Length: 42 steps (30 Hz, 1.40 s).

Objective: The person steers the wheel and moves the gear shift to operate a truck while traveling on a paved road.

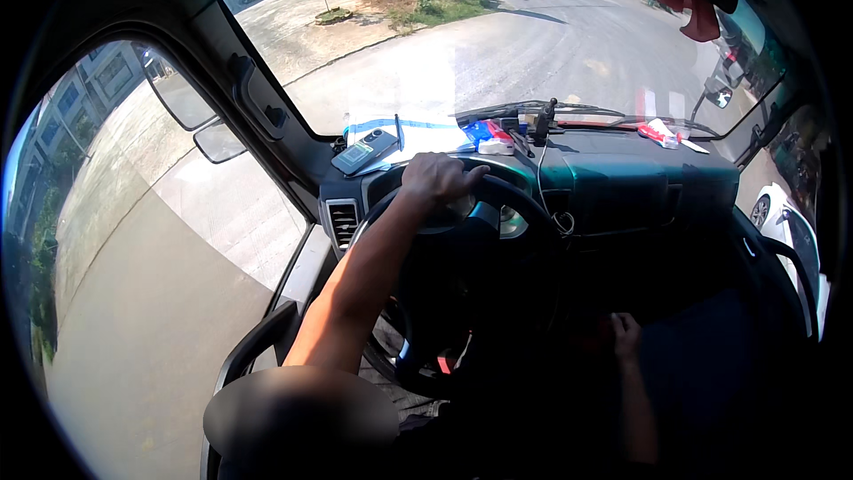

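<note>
My left hand (439,180) is closed over the top of a dark steering wheel (524,200), its thumb lying along the rim. The bare left forearm crosses in front of the wheel's left side. In deep shade to the right of the wheel, my right hand (626,335) has its fingers curled. Whatever it grips, if anything, is lost in the dark. Behind the wheel, part of the instrument panel (513,222) shows. A phone (365,152) rests on white papers (426,135) upon the dashboard, just beyond my left hand, with a pen (398,132) beside it.
Along the dashboard are a blue and red packet (489,137), a black phone mount (544,122) with a white cable (539,173), and a red and white wrapper (658,133). Outside lie a paved road (560,44), a planted verge (426,7) and a white car (782,222) at the right.
</note>
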Available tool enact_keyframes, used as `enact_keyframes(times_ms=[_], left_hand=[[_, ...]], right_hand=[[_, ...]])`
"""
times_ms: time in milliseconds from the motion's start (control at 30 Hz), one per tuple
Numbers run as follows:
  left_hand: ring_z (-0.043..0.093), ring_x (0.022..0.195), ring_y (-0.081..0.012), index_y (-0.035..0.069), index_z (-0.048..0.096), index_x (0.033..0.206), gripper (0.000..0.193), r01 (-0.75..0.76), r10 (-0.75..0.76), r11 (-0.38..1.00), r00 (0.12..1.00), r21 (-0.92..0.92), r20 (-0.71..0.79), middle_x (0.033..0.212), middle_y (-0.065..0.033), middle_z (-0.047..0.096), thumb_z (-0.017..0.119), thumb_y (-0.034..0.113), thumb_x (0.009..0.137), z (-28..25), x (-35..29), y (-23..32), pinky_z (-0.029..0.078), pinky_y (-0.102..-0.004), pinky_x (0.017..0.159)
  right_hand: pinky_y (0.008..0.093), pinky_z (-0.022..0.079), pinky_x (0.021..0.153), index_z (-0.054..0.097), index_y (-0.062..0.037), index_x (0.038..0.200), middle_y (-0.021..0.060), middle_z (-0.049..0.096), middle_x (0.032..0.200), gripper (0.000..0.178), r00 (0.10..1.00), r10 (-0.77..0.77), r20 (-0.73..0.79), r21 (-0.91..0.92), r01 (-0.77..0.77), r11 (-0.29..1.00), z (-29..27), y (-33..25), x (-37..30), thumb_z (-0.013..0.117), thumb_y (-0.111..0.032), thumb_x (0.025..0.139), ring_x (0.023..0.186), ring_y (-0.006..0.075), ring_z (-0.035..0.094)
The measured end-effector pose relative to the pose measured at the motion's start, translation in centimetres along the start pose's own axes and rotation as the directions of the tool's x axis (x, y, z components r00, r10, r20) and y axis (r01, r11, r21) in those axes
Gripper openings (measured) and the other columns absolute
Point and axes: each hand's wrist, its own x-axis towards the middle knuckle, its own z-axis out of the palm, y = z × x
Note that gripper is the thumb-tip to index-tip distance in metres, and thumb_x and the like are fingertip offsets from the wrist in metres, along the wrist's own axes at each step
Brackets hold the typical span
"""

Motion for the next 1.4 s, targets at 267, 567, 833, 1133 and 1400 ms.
enact_keyframes(times_ms=[267, 567, 833, 1133, 1400], left_hand=[[0.069, 0.091, -0.0258, 0.016, 0.077, 0.101, 0.061, -0.660, 0.659, 0.747, 0.723, -0.077, 0.207, 0.087, -0.0090, 0.075, 0.031, 0.056, 0.109, 9.7, -4.2, 23.0, 0.042, -0.0397, 0.092], [0.024, 0.157, -0.0380, 0.016, 0.043, 0.157, 0.073, -0.406, 0.405, 0.914, 0.912, -0.011, -0.062, 0.166, -0.0192, 0.033, 0.050, 0.060, 0.099, 13.6, -29.7, 4.2, 0.008, -0.0643, 0.125], [0.004, 0.161, -0.0362, 0.012, 0.025, 0.165, 0.072, 0.179, 0.016, 0.933, 0.847, 0.313, -0.532, 0.173, -0.0183, 0.013, 0.045, 0.048, 0.105, 4.1, -7.2, -8.4, -0.005, -0.0571, 0.127], [0.008, 0.161, -0.0303, 0.015, 0.028, 0.164, 0.073, -0.564, 0.571, 0.819, 0.777, 0.110, -0.267, 0.171, -0.0156, 0.022, 0.035, 0.058, 0.106, 9.1, 4.3, 21.4, -0.001, -0.0503, 0.130], [0.023, 0.158, -0.0343, 0.018, 0.042, 0.159, 0.072, -0.834, 0.890, 0.439, 0.455, -0.334, 0.032, 0.166, -0.0160, 0.035, 0.049, 0.059, 0.101, 12.2, -16.5, 15.0, 0.013, -0.0609, 0.126]], right_hand=[[0.0334, 0.054, 0.078, 0.073, -0.0001, 0.106, 0.0095, 0.075, 0.092, 0.030, 0.997, 0.066, -0.042, -0.127, -0.071, 0.989, -0.9, 1.1, 0.3, 0.068, -0.029, 0.099, 0.087, 0.0166, 0.069], [0.0381, 0.055, 0.075, 0.075, -0.0035, 0.105, 0.0128, 0.076, 0.090, 0.033, 0.999, -0.009, -0.042, -0.040, 0.007, 0.999, -0.1, 3.0, -0.2, 0.068, -0.035, 0.098, 0.084, 0.0269, 0.073], [0.0339, 0.055, 0.075, 0.076, -0.0074, 0.104, 0.0069, 0.077, 0.090, 0.037, 0.996, 0.089, 0.014, -0.065, -0.087, 0.994, -0.8, -2.3, -1.8, 0.067, -0.043, 0.098, 0.082, 0.0194, 0.073], [0.0367, 0.057, 0.075, 0.077, -0.0124, 0.103, 0.0054, 0.078, 0.087, 0.038, 0.988, 0.133, -0.074, -0.182, -0.145, 0.973, -1.0, -1.8, 2.6, 0.068, -0.048, 0.095, 0.083, 0.0208, 0.074], [0.0427, 0.058, 0.082, 0.078, -0.0118, 0.100, 0.0122, 0.078, 0.096, 0.040, 0.982, 0.146, -0.121, -0.233, -0.171, 0.957, -2.0, -2.2, 6.7, 0.069, -0.050, 0.092, 0.093, 0.0336, 0.074]])
